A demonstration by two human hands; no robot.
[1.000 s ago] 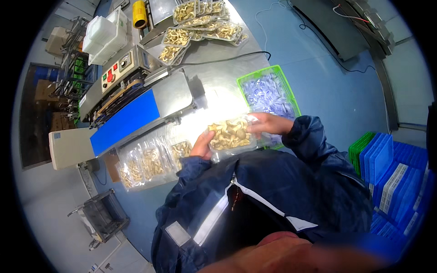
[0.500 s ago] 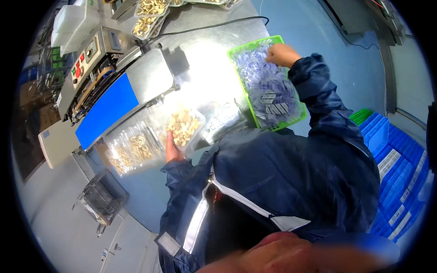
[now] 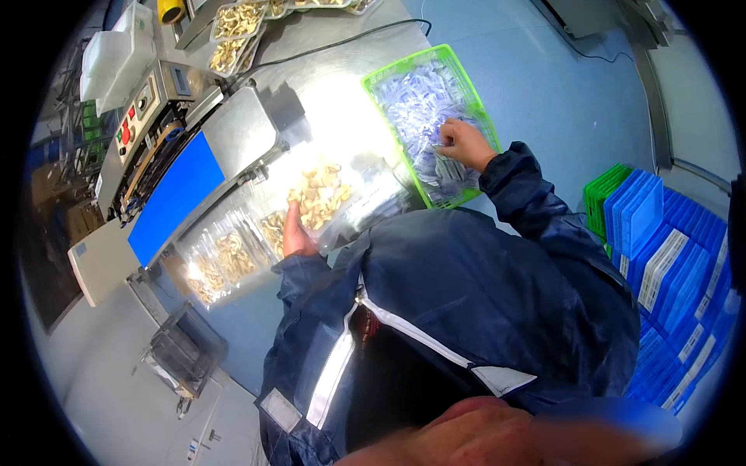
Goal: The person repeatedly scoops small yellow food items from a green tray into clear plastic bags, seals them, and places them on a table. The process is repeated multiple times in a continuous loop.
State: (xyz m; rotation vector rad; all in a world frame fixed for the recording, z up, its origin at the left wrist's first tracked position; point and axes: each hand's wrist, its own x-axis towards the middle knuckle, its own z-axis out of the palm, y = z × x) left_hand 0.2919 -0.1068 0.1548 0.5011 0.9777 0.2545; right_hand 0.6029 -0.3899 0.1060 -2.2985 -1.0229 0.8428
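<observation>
My left hand (image 3: 298,229) grips the left side of a clear plastic tray of pale mushrooms (image 3: 321,192), held over the steel table near my body. My right hand (image 3: 462,144) is inside a green plastic basket (image 3: 465,78) heaped with small clear, bluish packets (image 3: 420,97); its fingertips are pinched among them, and what they hold is hidden. Several bagged mushroom trays (image 3: 233,256) lie in a row left of my left hand. Clear plastic film (image 3: 374,206) lies between the held tray and the basket.
A belt machine with blue strip (image 3: 175,198) and control panel (image 3: 140,109) runs along the left. Beyond it stand white containers (image 3: 109,66). Stacked mushroom trays (image 3: 237,23) sit at the back, near a black cable (image 3: 326,46) and yellow roll (image 3: 170,9). Blue crates (image 3: 676,287) stand at my right.
My right hand left the held tray for the basket, then moved lower within it, fingers pinched. My left hand shifted left with the tray and still holds it.
</observation>
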